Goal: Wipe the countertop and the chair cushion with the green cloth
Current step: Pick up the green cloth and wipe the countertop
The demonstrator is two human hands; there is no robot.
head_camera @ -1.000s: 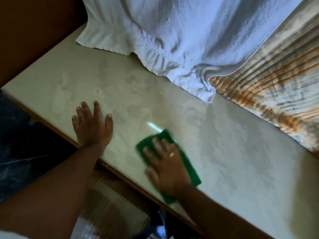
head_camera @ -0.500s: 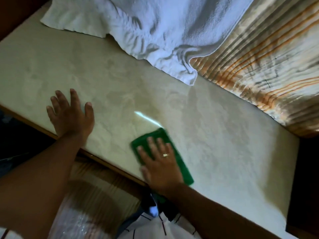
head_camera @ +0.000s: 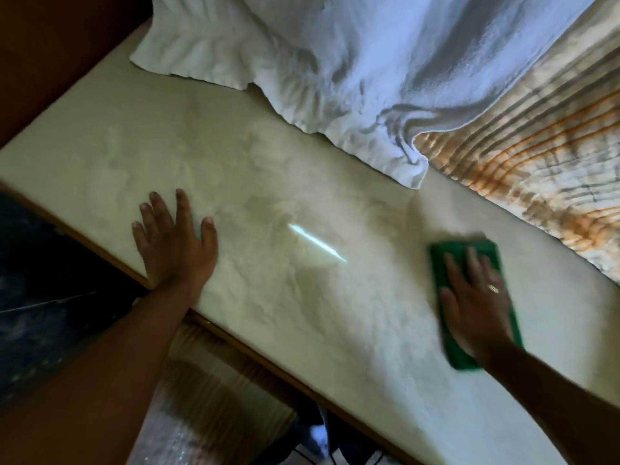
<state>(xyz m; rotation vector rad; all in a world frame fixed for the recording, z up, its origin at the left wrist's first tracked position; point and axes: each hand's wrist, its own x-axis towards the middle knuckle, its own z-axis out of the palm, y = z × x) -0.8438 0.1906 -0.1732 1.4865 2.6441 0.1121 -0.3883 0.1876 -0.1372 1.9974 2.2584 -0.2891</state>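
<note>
- The left hand [head_camera: 176, 245] lies flat, fingers spread, palm down near the front edge of the pale cream stone countertop [head_camera: 268, 182].
- A crumpled white towel [head_camera: 335, 62] drapes over the counter's far side.
- The right hand [head_camera: 474, 303], flat and open with a ring on one finger, presses the flat rectangular green cloth [head_camera: 449, 253] onto the countertop.

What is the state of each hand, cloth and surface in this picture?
Left hand: flat on the countertop, empty.
Right hand: pressing the cloth flat.
Green cloth: spread under the right hand.
Pale stone countertop: partly covered.
White towel: rumpled, draped over the far edge.
</note>
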